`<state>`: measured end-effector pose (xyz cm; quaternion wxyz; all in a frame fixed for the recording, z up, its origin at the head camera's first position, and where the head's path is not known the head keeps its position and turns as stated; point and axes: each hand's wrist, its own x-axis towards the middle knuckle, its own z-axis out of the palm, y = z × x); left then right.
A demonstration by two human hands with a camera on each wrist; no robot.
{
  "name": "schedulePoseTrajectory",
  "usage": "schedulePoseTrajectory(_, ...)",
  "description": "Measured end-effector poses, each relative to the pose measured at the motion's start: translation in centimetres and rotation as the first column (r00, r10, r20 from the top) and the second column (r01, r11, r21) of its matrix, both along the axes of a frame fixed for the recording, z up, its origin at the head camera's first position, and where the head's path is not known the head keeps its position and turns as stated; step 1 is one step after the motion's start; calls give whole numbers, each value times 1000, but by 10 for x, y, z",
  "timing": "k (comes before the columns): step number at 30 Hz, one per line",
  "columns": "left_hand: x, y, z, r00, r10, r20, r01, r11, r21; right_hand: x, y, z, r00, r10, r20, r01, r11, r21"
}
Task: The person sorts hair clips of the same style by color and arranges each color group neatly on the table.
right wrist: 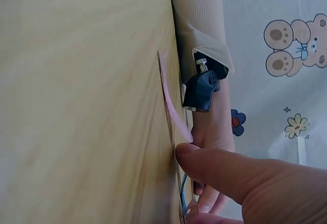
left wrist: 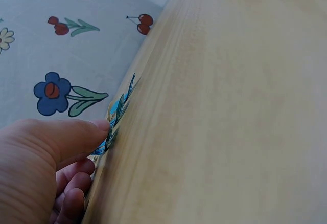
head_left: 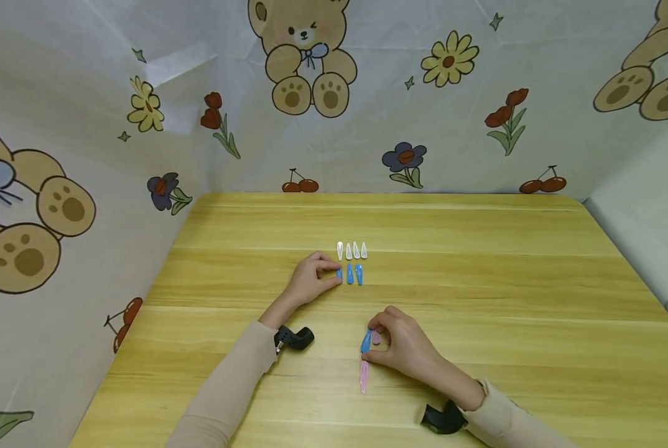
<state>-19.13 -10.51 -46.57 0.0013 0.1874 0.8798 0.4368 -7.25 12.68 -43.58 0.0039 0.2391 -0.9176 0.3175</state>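
Note:
My left hand (head_left: 310, 278) pinches a blue snap hair clip (head_left: 339, 274) between thumb and fingers, at the left end of a short row. Two more blue clips (head_left: 354, 274) lie just right of it. Between my right thumb and fingers is another blue hair clip (head_left: 366, 341), nearer the front of the table; the right hand (head_left: 403, 345) grips it by its two ends. One pink clip (head_left: 375, 337) lies partly behind that hand, and a second pink clip (head_left: 364, 377) sits below the thumb. In the left wrist view the thumb (left wrist: 76, 137) covers part of the blue clips.
Several white hair clips (head_left: 356, 250) form a row just beyond the blue ones. All lie on a wood-grain table (head_left: 507, 280), backed by a cartoon-print cloth (head_left: 379, 106). Black wrist cameras (head_left: 295, 338) hang below both sleeves, close over the table.

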Motion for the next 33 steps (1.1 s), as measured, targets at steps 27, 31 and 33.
schedulePoseTrajectory(27, 0, 0, 0, 1000, 1, -20, -1, 1000, 4, -8, -3, 6, 999, 35, 16, -34, 999, -12)
schedulePoseTrajectory(31, 0, -1, -1, 1000, -5, -20, 5, 1000, -1, -14, 0, 12, 998, 43, 52, -39, 997, -64)
schedulePoseTrajectory(33, 0, -1, 0, 1000, -4, -18, 4, 1000, 0, -18, 2, 14, 995, 41, 93, -31, 994, -106)
